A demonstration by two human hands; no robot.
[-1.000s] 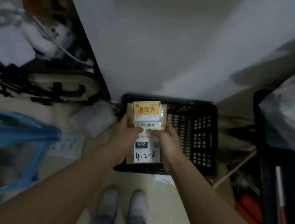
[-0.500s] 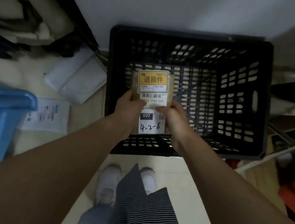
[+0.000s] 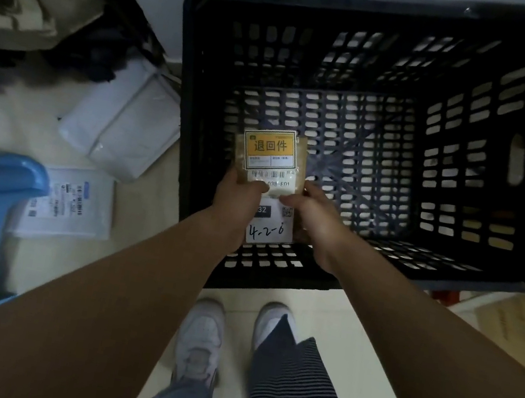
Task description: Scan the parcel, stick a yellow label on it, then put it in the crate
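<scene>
Head view: left hand (image 3: pixel 240 200) and right hand (image 3: pixel 311 217) both grip a brown parcel (image 3: pixel 268 168) bearing a yellow label (image 3: pixel 269 148), held inside the black crate (image 3: pixel 519 172).

The small tan parcel (image 3: pixel 266 178), its yellow label (image 3: pixel 269 147) stuck face-up on the far end (white barcode stickers below it), is held flat inside the left side of the empty black slotted crate (image 3: pixel 490 160).

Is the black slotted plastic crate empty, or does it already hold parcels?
Empty as far as visible: the black slotted plastic crate shows bare floor slats; both hands hold the small brown parcel above them. The near-left corner is hidden.
</scene>
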